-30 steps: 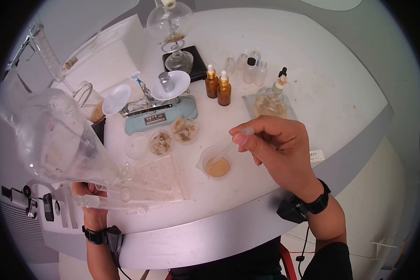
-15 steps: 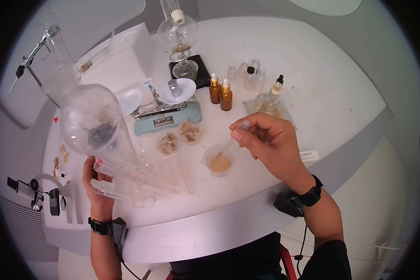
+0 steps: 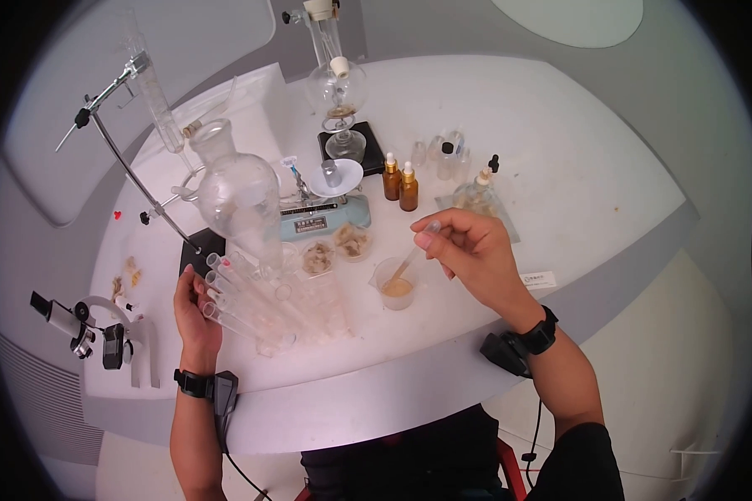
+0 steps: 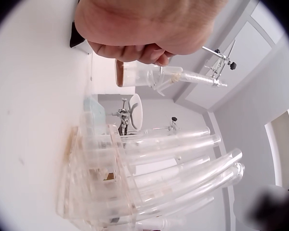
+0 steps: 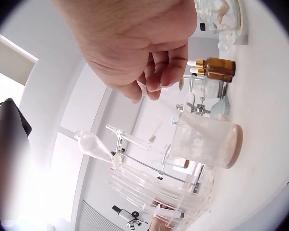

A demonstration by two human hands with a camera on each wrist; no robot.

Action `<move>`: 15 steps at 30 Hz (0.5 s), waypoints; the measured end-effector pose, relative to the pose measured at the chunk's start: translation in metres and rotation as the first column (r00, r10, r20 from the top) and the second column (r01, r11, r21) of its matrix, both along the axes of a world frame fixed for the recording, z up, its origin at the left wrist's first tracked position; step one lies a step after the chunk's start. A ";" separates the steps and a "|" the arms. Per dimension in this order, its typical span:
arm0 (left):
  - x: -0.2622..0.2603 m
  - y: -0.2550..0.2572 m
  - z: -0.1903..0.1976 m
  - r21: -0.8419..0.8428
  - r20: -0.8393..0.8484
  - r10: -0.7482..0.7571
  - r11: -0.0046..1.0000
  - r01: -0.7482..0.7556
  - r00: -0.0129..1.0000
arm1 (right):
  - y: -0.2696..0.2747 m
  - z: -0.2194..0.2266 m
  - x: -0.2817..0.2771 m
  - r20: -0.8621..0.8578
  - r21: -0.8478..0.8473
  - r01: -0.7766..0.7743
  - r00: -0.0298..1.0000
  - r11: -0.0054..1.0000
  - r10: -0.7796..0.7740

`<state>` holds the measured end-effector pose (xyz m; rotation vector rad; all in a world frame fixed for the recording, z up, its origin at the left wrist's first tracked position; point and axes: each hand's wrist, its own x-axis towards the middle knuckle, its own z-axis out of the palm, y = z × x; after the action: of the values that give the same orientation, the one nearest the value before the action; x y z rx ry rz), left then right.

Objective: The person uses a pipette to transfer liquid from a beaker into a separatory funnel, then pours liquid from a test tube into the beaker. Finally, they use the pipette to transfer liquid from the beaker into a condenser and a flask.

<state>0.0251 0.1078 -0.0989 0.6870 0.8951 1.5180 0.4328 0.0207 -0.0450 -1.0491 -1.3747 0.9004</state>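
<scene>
My right hand (image 3: 468,250) pinches a clear dropper (image 3: 409,260) between thumb and fingers. Its lower end is inside a small clear beaker (image 3: 393,288) of tan liquid; the right wrist view shows this beaker (image 5: 204,139) below the hand (image 5: 139,48). My left hand (image 3: 196,313) rests beside a clear rack (image 3: 330,313) of slanting test tubes (image 3: 246,305), fingers loosely curled. The left wrist view has that hand (image 4: 149,26) above the tubes (image 4: 178,163), with nothing visible in its fingers. A large pear-shaped glass vessel (image 3: 241,196) stands upright behind the tubes.
Behind are a blue balance (image 3: 326,219), two dishes of brown pieces (image 3: 317,257), amber dropper bottles (image 3: 408,190), small vials (image 3: 447,159) and a round flask (image 3: 338,92). A metal stand (image 3: 146,188) and a microscope (image 3: 109,330) are left; another flask (image 3: 479,196) is right.
The head view has shifted, so the table's things appear lower and further right. My left hand shows more fully beside the tubes. My right hand still pinches the dropper in the beaker.
</scene>
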 end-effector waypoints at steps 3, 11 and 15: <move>0.004 0.000 0.001 0.032 -0.050 0.053 0.998 -0.051 0.997 | 0.000 0.000 0.001 0.004 0.015 -0.003 1.000 1.000 0.003; 0.004 -0.008 0.012 0.070 -0.132 -0.020 0.997 0.030 0.991 | -0.002 0.002 0.001 0.036 -0.013 -0.051 0.998 0.999 0.051; -0.001 -0.006 0.010 0.100 -0.135 -0.042 0.993 0.056 0.990 | 0.000 0.000 0.005 0.030 -0.017 -0.063 0.998 0.998 0.063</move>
<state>0.0241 0.1016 -0.0886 0.8875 0.8970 1.4958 0.4379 0.0209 -0.0445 -1.0405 -1.4351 0.9460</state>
